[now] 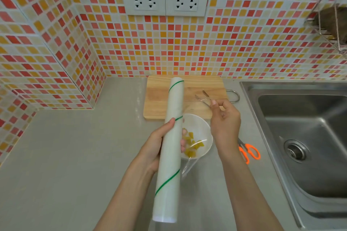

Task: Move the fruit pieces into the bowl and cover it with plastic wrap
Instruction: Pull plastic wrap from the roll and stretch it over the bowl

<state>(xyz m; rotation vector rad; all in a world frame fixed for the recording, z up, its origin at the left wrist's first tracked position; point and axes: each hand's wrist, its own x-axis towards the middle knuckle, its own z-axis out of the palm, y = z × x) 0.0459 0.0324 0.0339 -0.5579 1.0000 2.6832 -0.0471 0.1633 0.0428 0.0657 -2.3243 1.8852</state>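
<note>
Looking down at it all, biggest stuff first:

Wall: orange, red and yellow mosaic tile [244,47] with two white double sockets [165,2] up top.
Bench: plain grey bench [65,155] running into the corner on the left.
Sink: steel sink [304,137] on the right, drain visible.
Cutting board: wooden cutting board [161,97] pushed against the wall, metal loop handle on its right end.
Wrap roll: long white plastic wrap roll [170,155] with a green spiral stripe, held up over the bench, pointing away toward the board.
Left hand: left hand [155,148], grip clenched round the middle of the roll, thumb on top.
Right hand: right hand [224,120], grip pinched on the loose edge of the clear film [203,97], pulling it out above the board.
Bowl: white bowl [201,129] on the bench just in front of the board, partly behind the roll, not covered yet.
Fruit: yellow fruit pieces [191,146] already sitting in the bowl.
Scissors: orange-handled scissors [250,153] lying right of the bowl, near the sink edge.
</note>
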